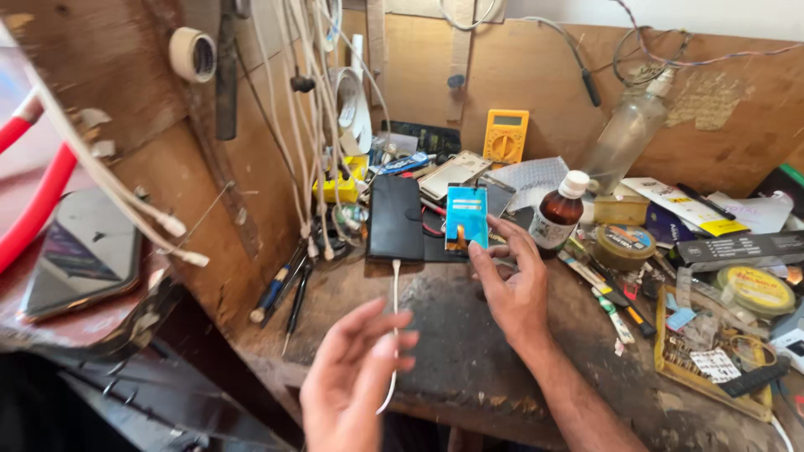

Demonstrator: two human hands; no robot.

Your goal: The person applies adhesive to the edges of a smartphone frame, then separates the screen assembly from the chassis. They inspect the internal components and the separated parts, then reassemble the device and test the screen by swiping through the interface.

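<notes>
The right hand (511, 289) is reaching forward with its fingers spread and its grip released; the thumb and first finger are touching the lower edge of a small phone with a lit blue screen (466, 216), but they are not closing around it. The left hand (356, 381) is nearer to the camera, also loose and grasping nothing, and a thin white cable (394, 310) is passing just beside its fingertips; whether the fingers are really touching the cable I cannot tell. The cable is running up to a black wallet-like case (396, 218), which is lying just beside the phone at the back of the bench (469, 351). By my judgement the step in hand is the picking up or steadying of the phone, and the next move is calling for a light pinch on its lower edge, because a brown bottle with a white cap (557, 213) is standing near on the right. A yellow multimeter (506, 136) is leaning against the board behind. On the left, another dark phone (84, 255) is lying on a lower shelf. The lower part of the lit phone is hidden by the fingers, the far right of the bench is cut off, and the many small things there are hard to make out.
</notes>
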